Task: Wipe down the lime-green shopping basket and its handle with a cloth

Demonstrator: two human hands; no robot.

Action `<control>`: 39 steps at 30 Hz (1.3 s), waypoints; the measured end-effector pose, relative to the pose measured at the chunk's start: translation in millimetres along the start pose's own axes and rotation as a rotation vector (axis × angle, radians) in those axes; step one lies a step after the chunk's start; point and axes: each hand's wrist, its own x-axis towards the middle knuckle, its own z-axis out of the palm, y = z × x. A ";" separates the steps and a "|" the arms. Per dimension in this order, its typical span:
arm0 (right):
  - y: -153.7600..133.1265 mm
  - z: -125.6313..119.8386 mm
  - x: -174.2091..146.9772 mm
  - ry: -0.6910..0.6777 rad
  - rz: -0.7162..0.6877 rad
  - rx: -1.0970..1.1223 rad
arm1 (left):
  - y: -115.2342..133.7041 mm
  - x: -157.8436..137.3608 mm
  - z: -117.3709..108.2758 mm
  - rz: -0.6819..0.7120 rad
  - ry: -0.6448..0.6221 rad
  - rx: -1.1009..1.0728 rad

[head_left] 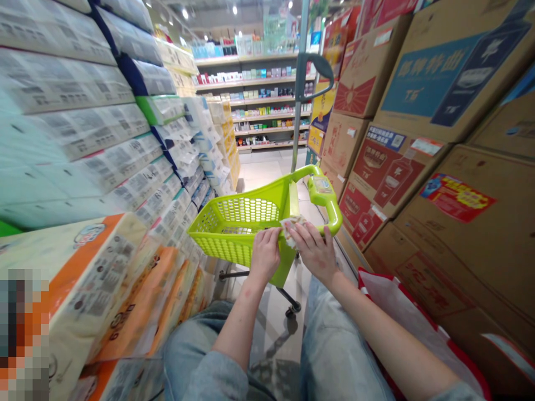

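Observation:
A lime-green plastic shopping cart [234, 245] with a perforated basket stands between my knees, its loop handle [332, 214] toward the right. My left hand [266, 253] is closed over the near rim of the basket, fingers curled at the edge. Under the fingers of my right hand [314, 250] is a crumpled white cloth with a coloured pattern [289, 233], pressed against the cart where handle and basket meet. The cloth may be a tissue or wipe; I cannot tell which. The right thumb is hidden. A caster wheel [292, 308] shows below.
Stacked paper packs [83, 128] line the left, with orange-and-cream packs [137, 301] nearer. Cardboard cartons [422, 72] rise on the right, beside a red-edged white bag [401, 312]. A metal pole with a grey handle [299, 78] stands behind the cart. Stocked shelves [251, 81] close the aisle.

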 end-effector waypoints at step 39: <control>6.0 -41.9 93.6 -0.752 0.156 0.153 | 6.2 -12.0 -2.5 -0.020 0.024 -0.011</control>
